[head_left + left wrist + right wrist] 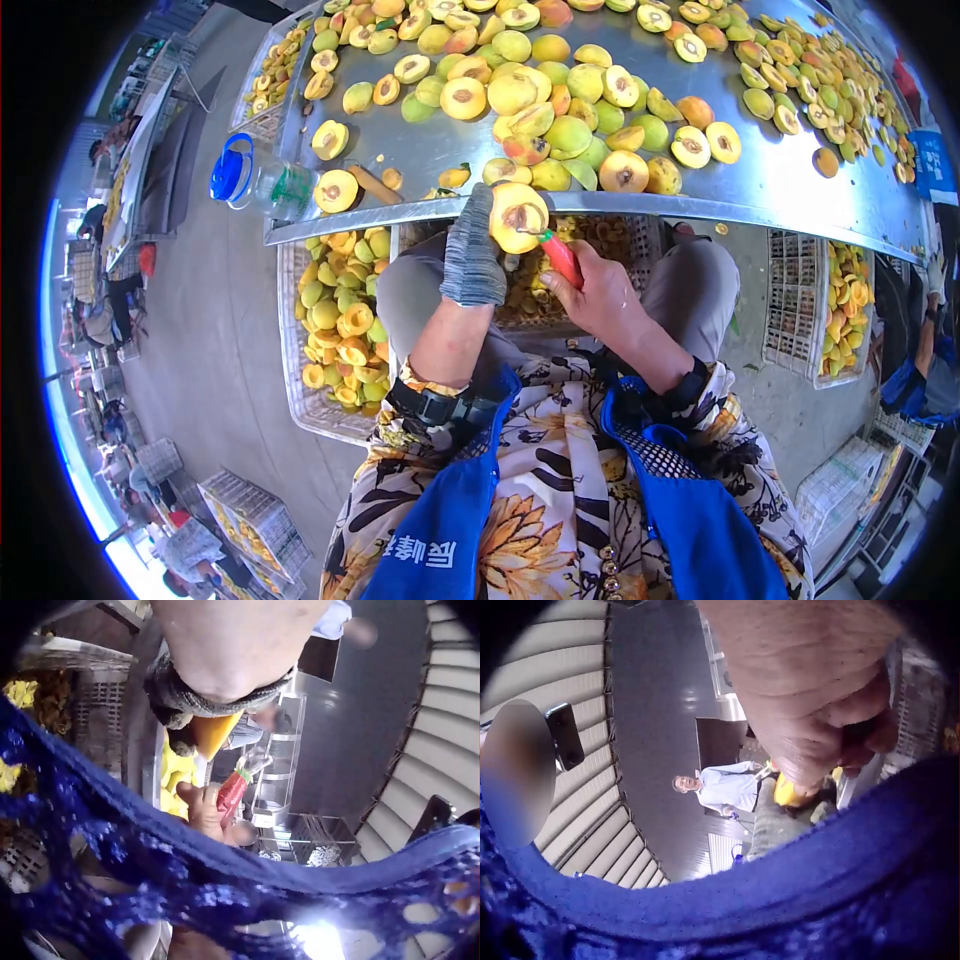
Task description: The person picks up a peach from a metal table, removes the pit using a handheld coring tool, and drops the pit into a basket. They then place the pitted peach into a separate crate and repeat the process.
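My left hand [472,250], in a grey striped knit glove, grips a halved peach [518,222] at the table's front edge, its cut face and brown centre turned up. In my bare right hand [612,298] is a red-handled pitting tool [563,260] with a green collar, its tip at the lower side of the cut face. The left wrist view shows the tool's red handle [231,796] and a metal loop-like end beyond the collar. Knuckles of the right hand [810,720] fill much of the right wrist view, with the yellow peach [786,791] beyond them.
Many peach halves [570,137] lie across the metal table [420,212]. A blue-lidded bottle [270,185] stands at its left corner. Below are a crate [292,370] of peach halves by my left leg, another crate [795,300] at right, and one between my knees holding dark scraps.
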Available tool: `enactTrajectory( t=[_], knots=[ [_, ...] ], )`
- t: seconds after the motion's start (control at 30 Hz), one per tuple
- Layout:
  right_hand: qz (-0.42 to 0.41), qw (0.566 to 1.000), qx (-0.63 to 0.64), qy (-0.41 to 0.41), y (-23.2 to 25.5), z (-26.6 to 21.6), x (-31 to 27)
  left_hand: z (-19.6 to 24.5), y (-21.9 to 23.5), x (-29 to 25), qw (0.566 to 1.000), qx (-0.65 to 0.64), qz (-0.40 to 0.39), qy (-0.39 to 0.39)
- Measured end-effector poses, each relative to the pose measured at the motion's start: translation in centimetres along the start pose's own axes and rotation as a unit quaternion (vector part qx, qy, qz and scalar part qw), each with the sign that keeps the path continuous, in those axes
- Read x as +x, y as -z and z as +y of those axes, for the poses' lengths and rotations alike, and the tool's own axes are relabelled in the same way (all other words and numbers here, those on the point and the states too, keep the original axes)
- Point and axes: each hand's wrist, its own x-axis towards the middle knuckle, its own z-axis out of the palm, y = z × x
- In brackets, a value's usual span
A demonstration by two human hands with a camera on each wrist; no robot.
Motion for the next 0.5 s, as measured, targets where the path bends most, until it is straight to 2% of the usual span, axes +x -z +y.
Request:
enactTrajectory(
  t=[0.07,0.13,0.2,0.23,0.3,0.33,0.4,0.5],
  knots=[
    [0.001,1.000,0.002,-0.002,-0.2,0.2,-0.1,-0.2,0.2,-0.2,0.999,0.028,-0.032,-0.016],
    [0.005,1.000,0.004,-0.005,-0.3,0.4,-0.4,-0.7,0.6,0.0,0.999,0.005,-0.035,-0.024],
    [0.004,1.000,-0.005,0.019,-0.4,0.6,-0.5,-2.1,1.6,1.4,0.995,-0.044,-0.037,-0.082],
    [0.005,1.000,-0.006,0.019,-0.3,0.6,-0.6,-2.5,2.0,1.7,0.995,-0.044,-0.039,-0.082],
    [-0.021,1.000,-0.005,0.001,-0.2,0.4,-0.7,-2.8,2.2,1.8,0.989,0.013,-0.068,-0.131],
    [-0.020,1.000,-0.006,0.001,-0.3,0.4,-0.9,-2.8,1.9,1.5,0.989,0.013,-0.069,-0.131],
    [-0.012,1.000,-0.024,-0.001,-0.4,0.5,-1.2,-2.6,0.8,0.7,0.974,0.085,-0.083,-0.194],
    [-0.023,0.999,-0.012,-0.029,-0.2,0.0,-1.6,-2.1,-0.4,-0.4,0.970,0.108,-0.098,-0.193]
  ],
)
